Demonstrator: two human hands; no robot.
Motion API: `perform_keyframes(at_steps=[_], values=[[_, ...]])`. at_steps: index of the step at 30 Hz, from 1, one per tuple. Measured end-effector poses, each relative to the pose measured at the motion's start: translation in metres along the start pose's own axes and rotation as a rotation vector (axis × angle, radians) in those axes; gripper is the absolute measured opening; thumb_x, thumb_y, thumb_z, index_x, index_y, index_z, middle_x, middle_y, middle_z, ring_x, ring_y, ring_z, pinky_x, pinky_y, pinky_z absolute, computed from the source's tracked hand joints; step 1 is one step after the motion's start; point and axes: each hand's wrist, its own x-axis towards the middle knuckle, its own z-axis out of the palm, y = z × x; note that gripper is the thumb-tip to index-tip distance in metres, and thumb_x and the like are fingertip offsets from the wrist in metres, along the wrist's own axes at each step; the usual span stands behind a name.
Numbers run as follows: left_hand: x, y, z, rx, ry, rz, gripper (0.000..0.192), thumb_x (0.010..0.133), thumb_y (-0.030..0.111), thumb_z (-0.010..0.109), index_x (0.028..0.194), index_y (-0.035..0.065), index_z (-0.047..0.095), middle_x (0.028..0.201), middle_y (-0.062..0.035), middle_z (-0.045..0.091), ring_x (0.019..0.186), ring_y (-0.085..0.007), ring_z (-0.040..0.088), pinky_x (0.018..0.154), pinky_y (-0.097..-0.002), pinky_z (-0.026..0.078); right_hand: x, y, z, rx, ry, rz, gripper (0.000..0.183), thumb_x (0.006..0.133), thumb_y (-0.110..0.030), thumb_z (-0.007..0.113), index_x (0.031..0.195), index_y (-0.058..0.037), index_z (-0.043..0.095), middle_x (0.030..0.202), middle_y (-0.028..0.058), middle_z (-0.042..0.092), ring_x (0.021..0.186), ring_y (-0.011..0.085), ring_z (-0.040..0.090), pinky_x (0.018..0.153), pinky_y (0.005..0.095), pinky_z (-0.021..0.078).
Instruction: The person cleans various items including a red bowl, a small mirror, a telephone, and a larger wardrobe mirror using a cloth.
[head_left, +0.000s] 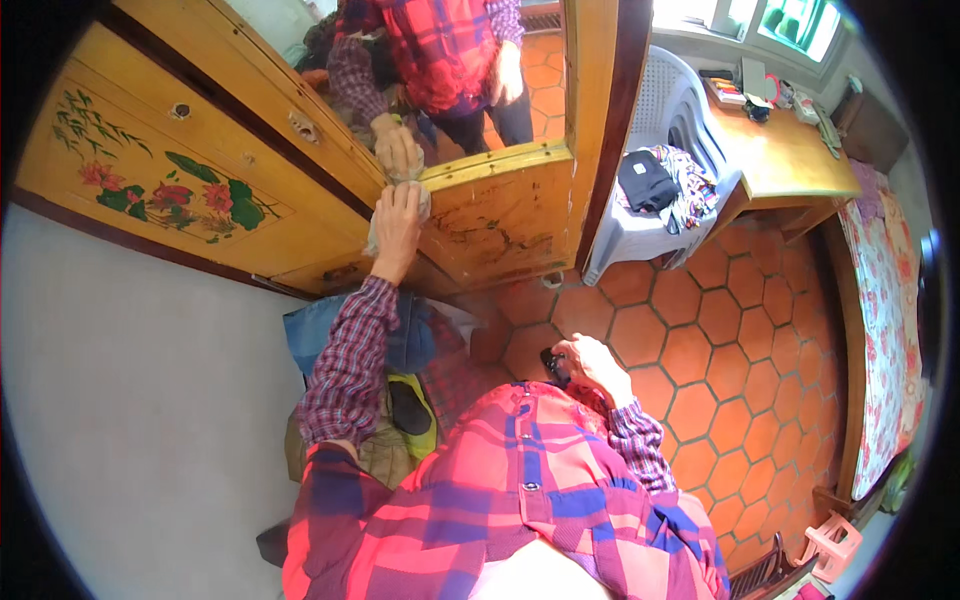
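My left hand (399, 225) presses a crumpled pale cloth (424, 201) against the lower left corner of the mirror (487, 142) on a yellow wooden wardrobe (499, 217). The mirror shows the reflection of that hand and of a plaid shirt. My right hand (589, 364) hangs low in front of my body, over the tiled floor, with its fingers partly curled beside a small dark object. Whether it holds that object cannot be told. Painted flowers decorate the wardrobe's left panel (247, 161).
Right of the wardrobe, stacked plastic chairs (637, 240) bear clothes (686, 187). Beyond them is a wooden desk (795, 165) with small items. A bed (881, 337) lines the right side, near a pink stool (832, 544). Clothes and bags (322, 330) lie below my left arm.
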Motion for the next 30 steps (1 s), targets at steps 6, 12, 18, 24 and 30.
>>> perform_keyframes(at_steps=[6,12,18,24,30], values=[[-0.030,0.049,0.014,-0.249,-0.266,-0.530,0.032,0.066,-0.001,0.063,0.097,0.0002,0.053,0.095,-0.0140,0.057,0.084,-0.0302,0.056,0.069,-0.0419,0.044,-0.001,0.001,0.010,0.179,0.122,-0.120,0.022,0.075,-0.013,0.058,0.096,-0.0084,0.058,0.087,0.0125,0.052,0.083,0.0304,0.054,0.071,0.0384,0.0453],[-0.102,0.095,0.042,-2.065,-0.128,-1.295,0.034,0.083,0.005,0.052,0.117,-0.0005,0.049,0.112,-0.0121,0.055,0.106,-0.0261,0.052,0.094,-0.0395,0.040,0.004,0.004,0.014,0.071,0.343,-0.035,0.021,0.075,-0.010,0.057,0.096,-0.0074,0.058,0.083,0.0143,0.050,0.078,0.0315,0.053,0.069,0.0398,0.0440],[-0.091,0.117,0.017,-2.527,0.016,-1.270,0.039,0.086,0.013,0.051,0.121,0.0000,0.044,0.119,-0.0134,0.052,0.111,-0.0287,0.048,0.097,-0.0438,0.035,0.025,-0.013,0.000,0.667,0.508,0.158,0.034,0.084,-0.018,0.056,0.117,-0.0089,0.053,0.105,0.0141,0.054,0.082,0.0201,0.056,0.072,0.0302,0.0477],[-0.061,0.146,-0.022,-2.614,0.001,-1.179,0.041,0.089,0.019,0.043,0.125,-0.0006,0.040,0.124,-0.0139,0.048,0.116,-0.0286,0.044,0.101,-0.0426,0.031,0.037,-0.070,-0.031,1.098,0.429,0.100,0.060,0.087,-0.028,0.053,0.136,-0.0095,0.026,0.135,0.0159,0.031,0.116,0.0255,0.041,0.096,0.0369,0.0341],[-0.069,0.189,-0.034,-2.416,-0.296,-0.815,0.058,0.090,0.031,0.043,0.138,0.0044,0.021,0.140,-0.0105,0.029,0.128,-0.0239,0.028,0.106,-0.0370,0.020,0.067,-0.038,0.000,1.109,0.717,-0.057,0.046,0.082,-0.007,0.056,0.125,-0.0024,0.042,0.121,0.0115,0.049,0.114,0.0203,0.044,0.097,0.0313,0.0338]])
